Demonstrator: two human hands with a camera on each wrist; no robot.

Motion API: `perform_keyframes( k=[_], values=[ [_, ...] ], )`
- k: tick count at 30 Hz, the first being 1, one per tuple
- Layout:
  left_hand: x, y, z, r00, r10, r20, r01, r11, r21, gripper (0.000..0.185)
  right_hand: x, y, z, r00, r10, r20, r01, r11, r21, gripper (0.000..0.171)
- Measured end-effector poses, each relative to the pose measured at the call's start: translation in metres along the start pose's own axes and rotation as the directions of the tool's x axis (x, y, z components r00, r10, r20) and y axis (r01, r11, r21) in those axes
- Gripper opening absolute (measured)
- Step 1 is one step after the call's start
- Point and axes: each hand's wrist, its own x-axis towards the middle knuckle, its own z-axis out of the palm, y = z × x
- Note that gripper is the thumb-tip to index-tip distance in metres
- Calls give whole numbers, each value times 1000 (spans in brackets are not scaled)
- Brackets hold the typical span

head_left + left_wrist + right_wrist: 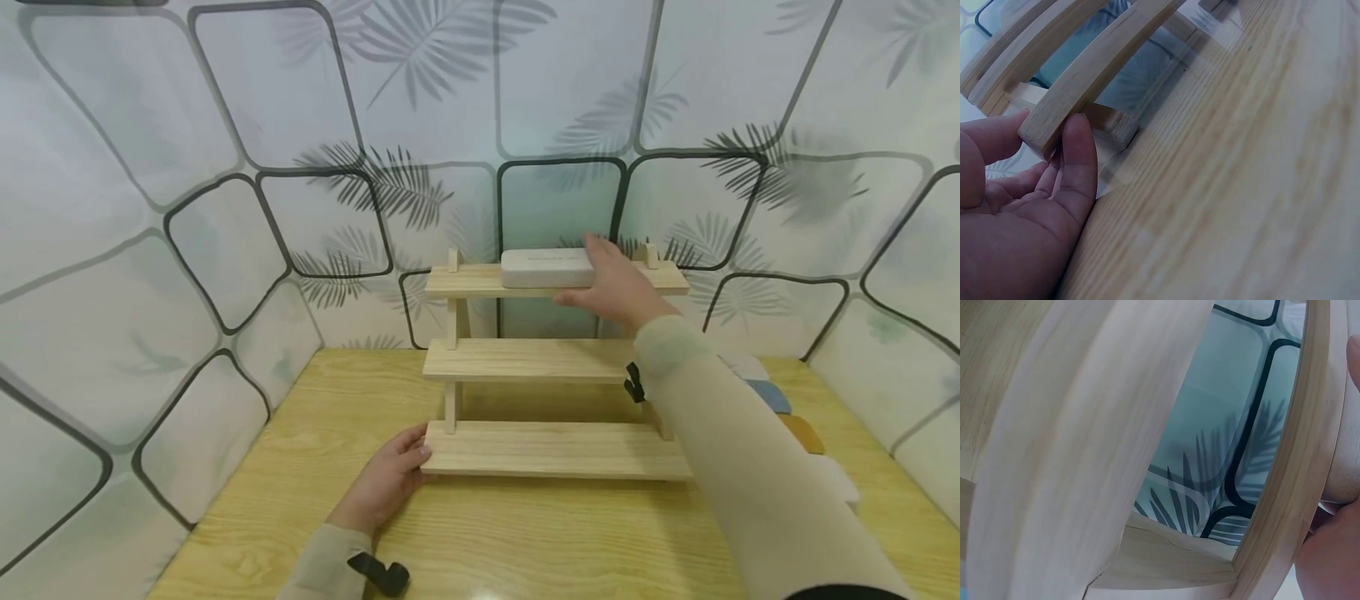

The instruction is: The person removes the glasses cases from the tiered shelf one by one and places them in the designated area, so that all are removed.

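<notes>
A three-tier wooden display stand (pixel 525 358) stands on the table. On its top board lies a white oblong case (pixel 543 268) with rounded corners and faint lettering. My right hand (pixel 618 283) grips the case at its right end, thumb low at the front and fingers toward the back. In the right wrist view, only parts of that hand (pixel 1329 556) show at the right edge, beside the top board (pixel 1291 450). Down at the bottom board's left end, my left hand (pixel 386 475) pinches the wood. The left wrist view shows thumb and fingers (pixel 1079 156) around that board end (pixel 1054 119).
To the right of the stand, partly behind my right sleeve (pixel 742 467), lie several flat, rounded items, among them a blue one (pixel 768 396) and an orange one (pixel 802 433). Patterned curtain-like walls (pixel 435 92) close in the wood-grain table (pixel 480 542) at the back and sides.
</notes>
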Motion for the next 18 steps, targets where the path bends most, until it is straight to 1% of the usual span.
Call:
perform_keyframes(
  k=[4, 7, 13, 18],
  values=[
    [-1, 0, -1, 1000, -1, -8, 1, 1000, 1, 62, 1, -2, 2, 1000, 20, 20, -19, 1000, -22, 131],
    [-1, 0, -1, 1000, -4, -10, 4, 1000, -1, 61, 1, -2, 4, 999, 28, 21, -27, 999, -30, 132],
    [-2, 0, -1, 1000, 2, 1, -2, 1000, 4, 62, 0, 0, 8, 1000, 29, -11, -30, 998, -50, 131],
    [-2, 1, 1, 1000, 5, -8, -5, 1000, -3, 61, -1, 0, 10, 999, 11, -48, -14, 998, -58, 122]
  ],
)
